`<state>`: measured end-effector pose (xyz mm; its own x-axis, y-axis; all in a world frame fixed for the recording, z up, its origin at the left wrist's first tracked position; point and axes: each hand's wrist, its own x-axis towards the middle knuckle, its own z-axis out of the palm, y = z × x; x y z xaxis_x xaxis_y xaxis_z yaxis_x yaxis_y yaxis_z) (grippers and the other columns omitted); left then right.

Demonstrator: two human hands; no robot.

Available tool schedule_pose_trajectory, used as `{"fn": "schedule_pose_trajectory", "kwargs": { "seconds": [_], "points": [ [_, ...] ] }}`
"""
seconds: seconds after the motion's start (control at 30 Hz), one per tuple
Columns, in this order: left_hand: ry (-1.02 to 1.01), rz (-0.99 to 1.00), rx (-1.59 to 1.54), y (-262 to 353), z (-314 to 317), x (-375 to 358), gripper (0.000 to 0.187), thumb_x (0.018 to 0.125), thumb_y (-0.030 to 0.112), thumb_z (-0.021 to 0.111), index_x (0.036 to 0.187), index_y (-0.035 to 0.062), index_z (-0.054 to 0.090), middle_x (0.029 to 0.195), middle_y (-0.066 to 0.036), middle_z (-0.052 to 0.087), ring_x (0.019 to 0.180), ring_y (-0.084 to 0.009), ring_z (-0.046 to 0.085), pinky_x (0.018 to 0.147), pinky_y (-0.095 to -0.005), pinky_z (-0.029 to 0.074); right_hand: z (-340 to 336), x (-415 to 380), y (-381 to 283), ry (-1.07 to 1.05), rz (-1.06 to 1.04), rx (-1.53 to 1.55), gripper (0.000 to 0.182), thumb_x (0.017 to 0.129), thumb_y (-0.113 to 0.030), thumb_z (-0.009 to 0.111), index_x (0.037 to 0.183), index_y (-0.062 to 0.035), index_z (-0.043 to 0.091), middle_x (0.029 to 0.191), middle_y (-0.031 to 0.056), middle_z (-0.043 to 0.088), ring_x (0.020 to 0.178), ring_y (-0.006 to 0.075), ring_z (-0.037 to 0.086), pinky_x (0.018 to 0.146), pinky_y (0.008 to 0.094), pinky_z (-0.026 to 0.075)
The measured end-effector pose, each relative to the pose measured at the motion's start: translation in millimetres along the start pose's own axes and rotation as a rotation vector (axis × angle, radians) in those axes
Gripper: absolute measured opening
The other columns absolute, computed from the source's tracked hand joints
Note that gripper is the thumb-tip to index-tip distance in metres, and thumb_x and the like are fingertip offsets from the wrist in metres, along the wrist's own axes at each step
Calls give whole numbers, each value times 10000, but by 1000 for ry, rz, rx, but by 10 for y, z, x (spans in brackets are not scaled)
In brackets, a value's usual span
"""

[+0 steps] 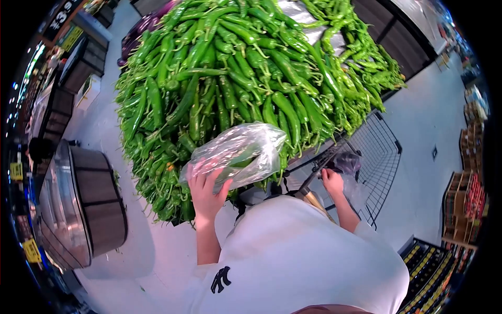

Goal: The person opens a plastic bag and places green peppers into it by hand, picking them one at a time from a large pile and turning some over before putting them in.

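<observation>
My left hand (205,189) holds up a clear plastic bag (241,152) with a few green peppers inside, right at the near edge of a big heap of long green peppers (235,68). My right hand (332,182) rests on the handle of a wire shopping cart (377,157) at the right, gripping it, with a crumpled bit of plastic (347,162) just above the fingers. My white shirt fills the bottom of the view.
A round metal-rimmed barrel bin (78,204) stands at the left on the pale floor. Purple vegetables (141,29) lie behind the pepper heap. Shelves with packaged goods (465,199) line the right side, and display stands run along the far left.
</observation>
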<state>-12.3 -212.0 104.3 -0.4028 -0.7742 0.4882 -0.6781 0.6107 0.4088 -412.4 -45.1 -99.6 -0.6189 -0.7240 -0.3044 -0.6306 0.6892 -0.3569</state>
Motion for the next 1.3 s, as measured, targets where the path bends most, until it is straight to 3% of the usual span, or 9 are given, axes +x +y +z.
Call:
{"fn": "schedule_pose_trajectory", "kwargs": {
  "seconds": [0.27,0.43,0.57,0.67,0.73,0.83,1.0,1.13,1.3],
  "points": [
    [182,61,-13,1,-68,-8,241,755,128,805,976,130,708,1104,-7,705,1134,-286,619,1053,-506,409,-61,259,202,18,-91,-9,385,979,-454,532,1038,-125,724,861,165,720,841,376,690,730,453,532],
    [341,97,-17,-46,-194,-8,204,760,142,801,941,118,710,1028,-7,721,1123,-289,621,1025,-469,431,-383,283,-42,-156,-155,55,428,982,-438,514,981,-54,705,882,254,686,868,444,671,761,506,514],
    [69,158,-53,-24,-345,126,302,740,337,830,952,152,721,1077,13,713,1115,-268,620,1030,-461,420,-916,58,-696,-123,-290,-461,362,940,-392,603,874,-50,703,815,198,704,800,403,689,698,496,527],
    [-154,166,-170,41,-393,156,517,715,396,832,1143,138,700,1200,-15,665,1220,-279,564,1120,-515,346,-1556,-443,-1825,57,-469,-133,217,892,-246,687,832,-38,684,801,147,704,744,367,679,683,458,524],
    [-271,155,-156,20,-354,162,676,708,405,832,1292,132,626,1314,-41,596,1306,-292,491,1156,-546,302,-1733,-734,-2353,57,-928,414,110,840,-120,734,812,-39,664,800,105,692,732,313,661,691,415,518],
    [-296,217,-145,-147,-176,93,631,728,224,797,1311,92,596,1316,-78,566,1338,-328,451,1162,-570,285,-1732,-993,-2942,-210,-1246,368,118,824,-111,750,830,-36,659,836,67,692,790,290,664,725,389,516],
    [-141,257,-286,-316,-122,63,278,770,126,742,1025,55,657,1189,-101,589,1266,-346,506,1134,-581,324,-1343,-808,-3302,47,-1210,35,160,819,-120,734,946,-42,676,1031,102,650,1015,317,602,912,434,470],
    [-80,221,-249,-320,-86,43,250,786,120,732,1014,58,647,1158,-101,591,1242,-352,517,1138,-571,328,-1233,-644,-3400,157,-1179,88,220,796,-116,762,971,-23,667,1112,139,609,1049,361,585,911,441,469],
    [-36,154,-132,-206,-65,4,371,779,134,741,1134,64,660,1196,-86,587,1284,-334,480,1162,-557,309,-1257,-452,-3444,46,-1246,73,227,802,-125,756,982,-12,675,1038,141,642,1004,370,609,891,453,480]
  ]
}}
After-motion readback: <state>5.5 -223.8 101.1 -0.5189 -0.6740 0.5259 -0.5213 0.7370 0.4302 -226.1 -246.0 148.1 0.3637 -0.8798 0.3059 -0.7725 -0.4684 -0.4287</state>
